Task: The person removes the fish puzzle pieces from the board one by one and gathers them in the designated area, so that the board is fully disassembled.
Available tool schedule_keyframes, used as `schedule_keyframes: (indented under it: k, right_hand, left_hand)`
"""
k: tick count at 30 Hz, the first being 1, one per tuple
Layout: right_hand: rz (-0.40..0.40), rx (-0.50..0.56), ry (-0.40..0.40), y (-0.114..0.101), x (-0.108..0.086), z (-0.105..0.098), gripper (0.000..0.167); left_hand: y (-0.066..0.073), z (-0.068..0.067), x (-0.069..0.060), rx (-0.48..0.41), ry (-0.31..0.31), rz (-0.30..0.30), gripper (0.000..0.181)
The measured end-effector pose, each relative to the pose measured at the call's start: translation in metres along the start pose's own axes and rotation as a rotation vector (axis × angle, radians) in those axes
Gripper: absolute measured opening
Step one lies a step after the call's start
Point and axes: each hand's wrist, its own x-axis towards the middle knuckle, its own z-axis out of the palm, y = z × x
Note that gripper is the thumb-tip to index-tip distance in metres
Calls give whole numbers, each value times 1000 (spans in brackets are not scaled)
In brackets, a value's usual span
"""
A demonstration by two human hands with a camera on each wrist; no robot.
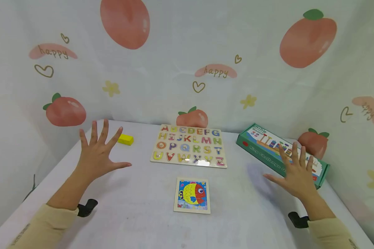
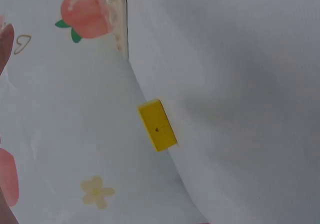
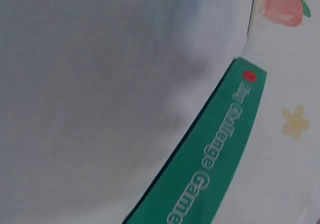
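Note:
My left hand (image 1: 97, 155) is held over the left side of the table, fingers spread wide and nothing in it. Just beyond its thumb and forefinger lies a small yellow block (image 1: 125, 139), also visible in the left wrist view as a yellow block (image 2: 157, 125). On the right, my right hand (image 1: 296, 174) is spread too, holding nothing, and in the head view it overlaps a green Ring Challenge Game box (image 1: 265, 157). The right wrist view shows the side of that box (image 3: 210, 154). Whether the hand touches it I cannot tell.
A wooden alphabet board (image 1: 188, 146) with colored letters lies at the back middle. Nearer, a small fish jigsaw puzzle (image 1: 192, 195) in a pale frame rests on the white table (image 1: 143, 221). Behind hangs a white curtain (image 1: 174, 41) printed with fruit.

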Motion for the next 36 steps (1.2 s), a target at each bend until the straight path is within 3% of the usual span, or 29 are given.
schedule_keyframes:
  k: [5, 12, 20, 29, 36]
  right_hand:
    - [-27, 41, 14, -13, 4, 8, 109]
    - [-34, 74, 17, -29, 11, 21, 112]
    - [16, 217, -58, -66, 23, 33, 109]
    - [35, 334, -163, -111, 35, 38, 100]
    - [72, 547, -363, -150, 42, 44, 92]
  left_hand:
    - [14, 5, 5, -46, -35, -1, 109]
    - [38, 14, 13, -123, -31, 24, 110]
    - [74, 21, 21, -228, -30, -6, 112]
    - [113, 26, 25, -372, -180, -106, 106]
    - [142, 32, 22, -619, -336, -270, 106]
